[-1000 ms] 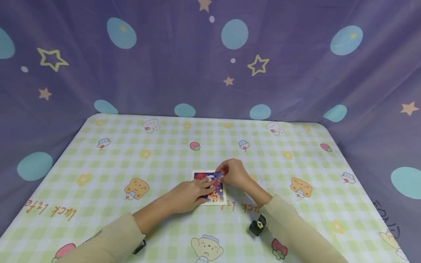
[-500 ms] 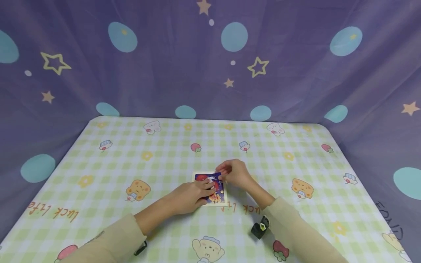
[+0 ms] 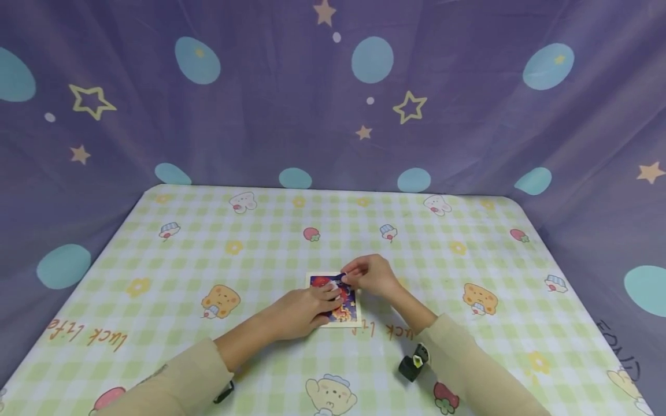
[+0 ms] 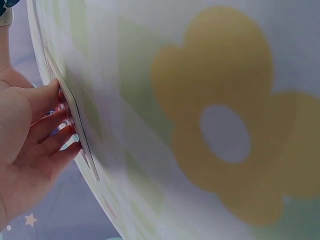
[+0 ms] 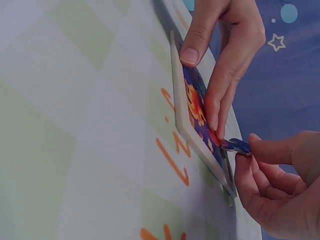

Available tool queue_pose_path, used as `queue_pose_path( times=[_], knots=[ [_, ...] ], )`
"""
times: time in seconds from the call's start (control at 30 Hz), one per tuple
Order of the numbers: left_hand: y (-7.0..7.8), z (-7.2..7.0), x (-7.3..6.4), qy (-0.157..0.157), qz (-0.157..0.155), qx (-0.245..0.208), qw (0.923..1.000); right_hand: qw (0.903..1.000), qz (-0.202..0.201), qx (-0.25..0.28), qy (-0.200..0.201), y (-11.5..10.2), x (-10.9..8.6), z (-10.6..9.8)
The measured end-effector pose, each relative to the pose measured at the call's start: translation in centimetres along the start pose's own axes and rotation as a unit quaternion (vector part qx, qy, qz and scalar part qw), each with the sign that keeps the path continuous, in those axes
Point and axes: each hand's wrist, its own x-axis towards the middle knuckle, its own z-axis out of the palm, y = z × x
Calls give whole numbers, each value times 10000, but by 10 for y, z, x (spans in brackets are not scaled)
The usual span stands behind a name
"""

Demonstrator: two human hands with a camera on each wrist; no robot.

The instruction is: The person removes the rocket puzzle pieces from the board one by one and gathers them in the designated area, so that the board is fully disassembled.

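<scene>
A small square jigsaw puzzle point(image 3: 344, 315) in a cream frame point(image 5: 186, 131) lies on the table, printed in dark blue, red and orange. My left hand point(image 3: 302, 313) rests across its left side, the extended fingers touching the picture and the thumb at the near edge, as the right wrist view shows. At the far right corner my right hand point(image 3: 373, 275) pinches a dark blue puzzle piece point(image 5: 237, 146) between thumb and fingers. The piece is tilted up from the board, its inner end close to my left fingertips. Part of the picture is hidden under my left hand.
A checked green and white tablecloth point(image 3: 260, 370) with printed flowers and cartoon figures covers the table. Behind it hangs a purple curtain point(image 3: 291, 115) with stars and blue ovals. A black wrist camera point(image 3: 413, 364) sits below the right sleeve.
My right fingertips have shifted slightly left over the puzzle's far corner, still pinching the piece. My left hand stays on the puzzle. The whole head view has drifted slightly.
</scene>
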Motion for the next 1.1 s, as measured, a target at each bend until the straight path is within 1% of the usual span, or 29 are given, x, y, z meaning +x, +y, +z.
queue_pose_path(
  times=[0.2,0.47,0.63,0.77,1.0,1.1],
  knots=[
    [1,-1,0,-2,-9,7,10000,9997,72,-67,227,2,1,-6],
    [-1,0,0,17,3,52,10000,9995,202,-29,239,6,1,-17],
    [-1,1,-1,-13,-49,-35,10000,9992,267,-60,284,8,-3,-24],
    [0,1,-2,-44,-74,-100,9999,9992,211,-114,322,11,-9,-30],
    [1,0,-2,-13,-46,-48,10000,9985,299,64,448,19,-15,-43],
    [2,0,-3,-32,-64,-66,10000,9985,233,70,484,25,-17,-51]
  ],
)
